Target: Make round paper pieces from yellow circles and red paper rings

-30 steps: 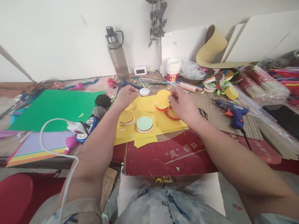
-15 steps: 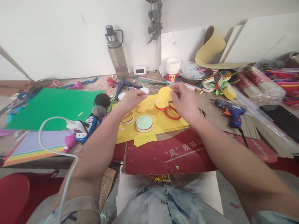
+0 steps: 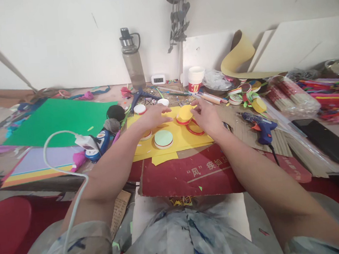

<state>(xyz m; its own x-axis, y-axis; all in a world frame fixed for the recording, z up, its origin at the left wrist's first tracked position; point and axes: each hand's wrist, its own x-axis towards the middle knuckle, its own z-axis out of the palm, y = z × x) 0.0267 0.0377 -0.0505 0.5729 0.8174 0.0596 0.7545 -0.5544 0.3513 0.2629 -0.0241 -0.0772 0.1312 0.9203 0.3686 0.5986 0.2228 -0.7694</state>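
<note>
My right hand (image 3: 207, 116) pinches the edge of a yellow paper disc (image 3: 186, 112). The disc lies over a round piece with a red and white rim (image 3: 183, 121). Just left of it, my left hand (image 3: 157, 117) holds nothing, its fingers apart above the yellow sheets (image 3: 185, 141). Nearer to me on these sheets sits a round piece with a pale green top (image 3: 163, 138). A red ring (image 3: 195, 132) lies below my right hand. My left forearm partly covers another round piece (image 3: 147, 136).
A blue glue gun (image 3: 262, 126) and a black phone (image 3: 328, 140) lie to the right. On the left are a green sheet (image 3: 58, 121) and a blue-and-white power strip (image 3: 98, 147) with a white cable. A bottle (image 3: 133, 62) and paper cups (image 3: 195, 78) stand behind.
The yellow disc has come down slightly left onto the red-rimmed piece. My left hand has moved right and its fingers have spread, uncovering a white-topped round piece behind it.
</note>
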